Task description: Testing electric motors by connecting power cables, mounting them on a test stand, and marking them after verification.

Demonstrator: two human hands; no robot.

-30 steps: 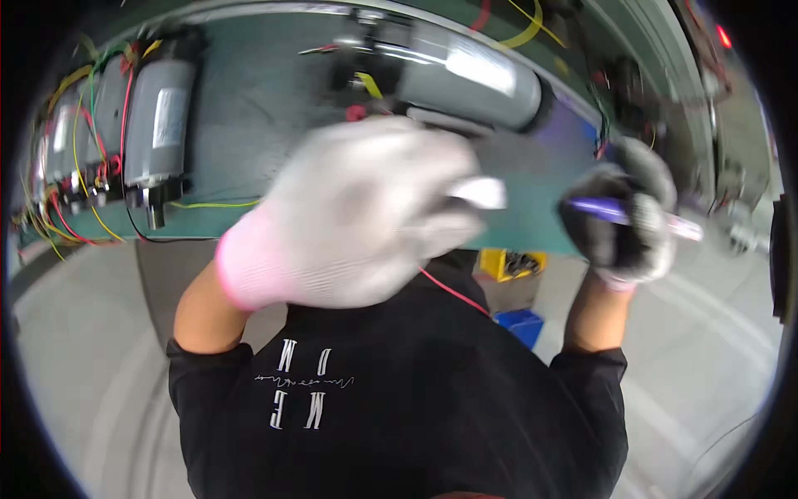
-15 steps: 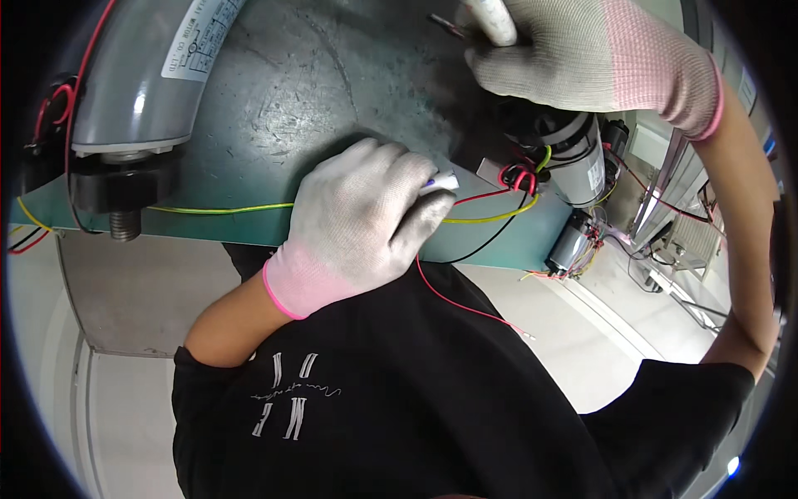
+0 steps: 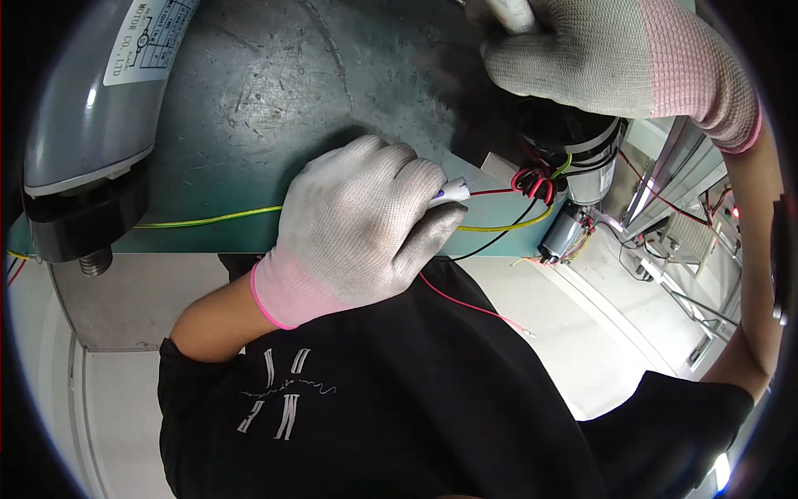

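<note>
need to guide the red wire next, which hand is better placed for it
Left, probably. The left hand lies closed on the green bench with the red wire running from its fingertips. The right hand is up top, gripping a pale handle.

There is a single view, taken from a wide fisheye camera worn on the person's head and facing steeply down over their own chest and black shirt (image 3: pixel 374 416). It sits very near the work: the green table (image 3: pixel 274 108) fills the upper part of the frame, the left hand (image 3: pixel 366 220) lies close under the lens at the middle, and the right hand (image 3: pixel 598 54) is cut by the top edge. Straight edges bend toward the dark round rim, and pale floor (image 3: pixel 615 333) shows below the table's edge.
</note>
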